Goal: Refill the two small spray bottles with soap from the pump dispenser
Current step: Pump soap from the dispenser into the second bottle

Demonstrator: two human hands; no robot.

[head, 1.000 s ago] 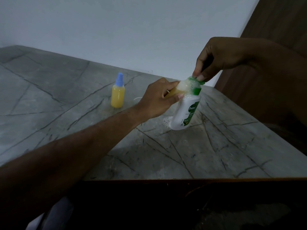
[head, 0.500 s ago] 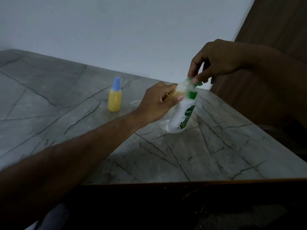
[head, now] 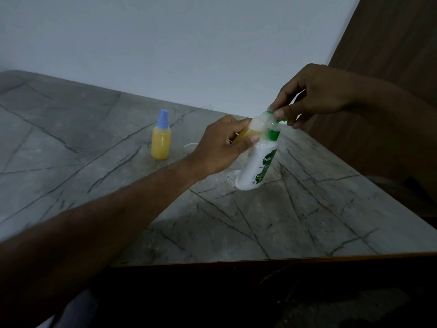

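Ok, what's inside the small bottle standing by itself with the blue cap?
Yellow liquid fills the capped bottle almost to its blue cap. Anything under that cap is hidden.

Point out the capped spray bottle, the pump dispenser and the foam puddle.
capped spray bottle [head: 161, 144]: head view, yellow body.
pump dispenser [head: 257, 166]: head view, white body.
foam puddle [head: 230, 178]: head view, bubbles beside the dispenser's base.

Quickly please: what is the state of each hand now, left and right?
Left hand: closed, holding the uncapped small spray bottle at the pump nozzle.
Right hand: closed, grip pinching the green pump head of the dispenser.
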